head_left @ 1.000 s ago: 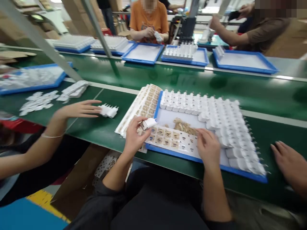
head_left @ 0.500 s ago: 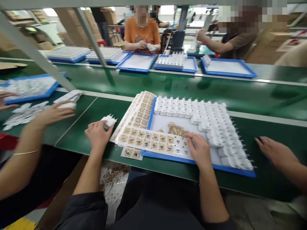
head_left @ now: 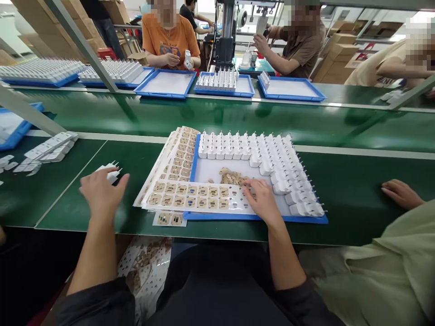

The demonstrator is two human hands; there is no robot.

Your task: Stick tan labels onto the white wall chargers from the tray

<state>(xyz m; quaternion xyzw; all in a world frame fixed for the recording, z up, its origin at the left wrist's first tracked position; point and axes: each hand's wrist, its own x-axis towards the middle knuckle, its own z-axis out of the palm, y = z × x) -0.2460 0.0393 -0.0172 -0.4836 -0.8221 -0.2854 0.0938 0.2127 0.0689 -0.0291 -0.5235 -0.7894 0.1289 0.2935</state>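
Observation:
A blue tray (head_left: pixel 254 217) on the green belt holds rows of white plug adapters (head_left: pixel 272 158) along its far and right sides. A sheet of brown-and-white stickers (head_left: pixel 190 190) lies over its near-left corner, with more sheets (head_left: pixel 176 154) stacked to the left. My right hand (head_left: pixel 261 199) rests flat on the sheet, fingertips by a small heap of peeled brown stickers (head_left: pixel 231 177). My left hand (head_left: pixel 102 192) hovers with spread fingers over the belt, just behind a small group of white adapters (head_left: pixel 111 172), holding nothing.
A co-worker's hand (head_left: pixel 401 194) and pale green sleeve lie on the belt at right. Loose white adapters (head_left: pixel 50 147) sit far left. Blue trays (head_left: pixel 166 83) line the far side, where other people work. A slanted metal strut (head_left: pixel 81 43) crosses upper left. Used sheets (head_left: pixel 146 267) lie below the belt.
My left hand carried a white adapter from the tray leftward and let it go among the group on the belt. The neighbour's hand at left has left the view. My right hand stayed.

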